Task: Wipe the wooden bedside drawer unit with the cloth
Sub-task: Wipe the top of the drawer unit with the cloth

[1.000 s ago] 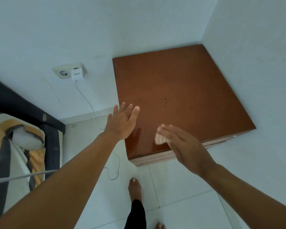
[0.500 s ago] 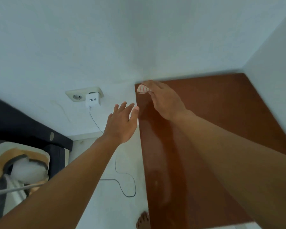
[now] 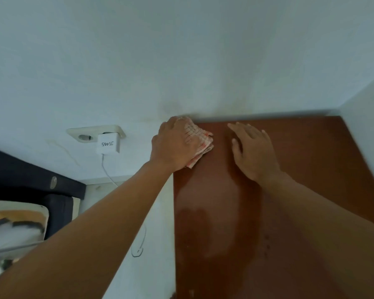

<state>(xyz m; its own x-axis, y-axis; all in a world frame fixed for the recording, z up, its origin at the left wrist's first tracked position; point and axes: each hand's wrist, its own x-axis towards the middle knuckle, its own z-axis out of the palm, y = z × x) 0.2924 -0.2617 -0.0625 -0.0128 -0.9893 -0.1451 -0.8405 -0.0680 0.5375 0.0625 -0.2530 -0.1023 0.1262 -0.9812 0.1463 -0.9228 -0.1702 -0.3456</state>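
Note:
The brown wooden bedside drawer unit [image 3: 300,190] fills the lower right, seen from above, pushed into the corner of two white walls. A folded white cloth with red checks [image 3: 200,140] lies on the unit's far left corner. My left hand [image 3: 174,145] presses down on the cloth, fingers curled over it. Just to the right, my right hand [image 3: 254,151] rests flat on the wooden top, fingers spread, holding nothing.
On the wall left of the unit, a white charger [image 3: 108,144] sits in a socket [image 3: 84,137], its cable [image 3: 110,175] trailing to the floor. A dark bed frame [image 3: 26,180] and bedding [image 3: 11,225] are at the lower left. White walls close the back and right.
The cloth has passed from my right hand to my left at the unit's far left corner. My right hand has moved right and flattened on the top.

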